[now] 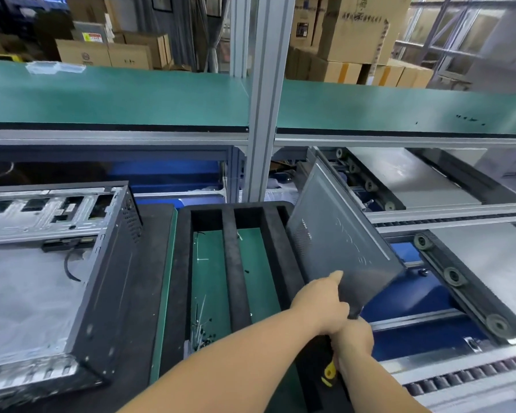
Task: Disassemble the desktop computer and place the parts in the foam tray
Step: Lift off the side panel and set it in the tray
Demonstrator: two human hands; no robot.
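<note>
The open desktop case lies on its side at the left, its metal inside showing. To its right is the black foam tray with long slots, green mat visible through them. A dark grey side panel is held tilted over the tray's right edge. My left hand grips the panel's near corner, thumb on its face. My right hand sits just below, closed on the same corner; a yellow-and-black handle shows beneath it.
A vertical aluminium post rises behind the tray, under a green upper shelf. A roller conveyor with blue parts runs along the right. Small screws and cable ties lie in a tray slot. Cardboard boxes are stacked far behind.
</note>
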